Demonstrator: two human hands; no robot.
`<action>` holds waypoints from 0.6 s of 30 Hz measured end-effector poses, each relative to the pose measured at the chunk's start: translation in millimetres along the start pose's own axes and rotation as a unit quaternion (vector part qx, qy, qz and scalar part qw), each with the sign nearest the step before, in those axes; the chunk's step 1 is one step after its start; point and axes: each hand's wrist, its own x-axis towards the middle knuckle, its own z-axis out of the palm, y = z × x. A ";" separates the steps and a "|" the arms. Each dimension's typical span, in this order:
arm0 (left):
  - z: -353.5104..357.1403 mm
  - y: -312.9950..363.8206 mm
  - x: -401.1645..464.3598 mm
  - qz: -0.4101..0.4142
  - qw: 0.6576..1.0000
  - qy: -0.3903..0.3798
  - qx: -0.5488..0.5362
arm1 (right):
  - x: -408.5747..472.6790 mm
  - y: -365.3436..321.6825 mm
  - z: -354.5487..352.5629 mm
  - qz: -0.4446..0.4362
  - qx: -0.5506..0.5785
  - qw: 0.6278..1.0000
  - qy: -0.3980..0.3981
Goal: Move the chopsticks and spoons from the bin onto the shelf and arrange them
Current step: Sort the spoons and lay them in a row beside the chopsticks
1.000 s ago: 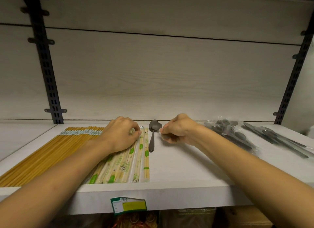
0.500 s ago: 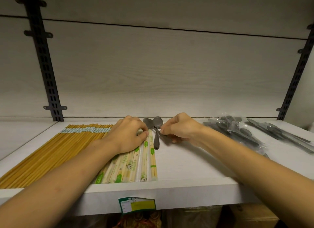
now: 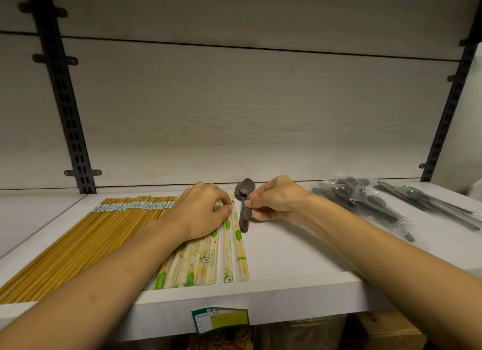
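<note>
On the white shelf (image 3: 300,258), the right hand (image 3: 276,202) pinches the handles of two grey spoons (image 3: 244,201), which lie just right of the wrapped chopsticks (image 3: 208,255). The left hand (image 3: 200,210) rests with curled fingers on the far ends of these wrapped chopsticks. Bare yellow chopsticks (image 3: 78,242) lie left of them, bagged spoons (image 3: 365,203) far right.

A shop: a price label (image 3: 220,321) clips the front edge of a slotted-rail display shelf (image 3: 300,255) stocked with cutlery.
</note>
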 end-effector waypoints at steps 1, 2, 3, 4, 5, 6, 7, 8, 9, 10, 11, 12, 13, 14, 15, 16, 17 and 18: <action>0.1 0.0 -0.1 0.001 1.000 0.000 -0.001 | -0.7 -0.4 0.8 -0.003 -0.008 1.000 -0.001; 0.4 -0.1 -0.4 0.002 1.000 -0.001 -0.002 | -1.2 -0.2 1.4 -0.007 -0.017 1.000 -0.001; 0.8 -0.6 -0.5 0.004 1.000 -0.001 -0.004 | -1.9 0.0 1.8 -0.013 -0.030 0.999 0.001; 0.9 -0.8 -0.8 0.005 1.000 -0.002 -0.007 | -2.1 0.6 2.1 -0.020 -0.045 0.999 0.002; 1.1 -1.1 -0.9 0.006 1.000 -0.003 -0.009 | -2.6 1.3 2.2 -0.026 -0.063 0.998 0.003; 1.4 -1.4 -0.9 0.006 1.000 -0.004 -0.012 | -3.0 2.2 2.2 -0.031 -0.079 0.996 0.003; 1.6 -1.5 -0.7 0.007 1.000 -0.006 -0.014 | -3.0 3.0 1.9 -0.035 -0.093 0.995 0.002; 1.7 -1.5 -0.6 0.007 1.000 -0.009 -0.015 | -2.8 4.0 1.4 -0.038 -0.104 0.994 0.000; 1.8 -1.3 -0.6 0.007 1.000 -0.010 -0.015 | -2.7 4.6 0.9 -0.041 -0.111 0.993 -0.002; 1.9 -1.1 -0.5 0.007 1.000 -0.012 -0.015 | -2.3 5.4 0.4 -0.045 -0.114 0.993 -0.003; 2.0 -0.9 -0.4 0.007 1.000 -0.013 -0.014 | -2.1 6.0 0.0 -0.049 -0.113 0.992 -0.002; 1.9 -0.6 -0.4 0.008 1.000 -0.013 -0.014 | -1.8 6.8 -0.2 -0.053 -0.111 0.992 -0.002; 1.8 0.0 -0.4 0.008 1.000 -0.014 -0.014 | -1.9 7.3 -0.2 -0.056 -0.111 0.992 -0.004; 1.5 0.7 -0.7 0.009 1.000 -0.014 -0.014 | -1.8 7.8 -0.1 -0.059 -0.112 0.992 -0.006; 1.2 1.3 -1.0 0.010 1.000 -0.014 -0.014 | -1.8 7.9 0.1 -0.061 -0.113 0.992 -0.007; 0.9 1.8 -1.4 0.012 1.000 -0.015 -0.013 | -1.4 7.9 0.4 -0.063 -0.114 0.991 -0.007; 0.5 2.5 -2.2 0.014 1.000 -0.018 -0.013 | -1.0 8.0 0.5 -0.064 -0.116 0.991 -0.004; 0.0 3.1 -3.0 0.016 1.000 -0.023 -0.013 | -0.6 8.1 0.4 -0.065 -0.118 0.991 -0.001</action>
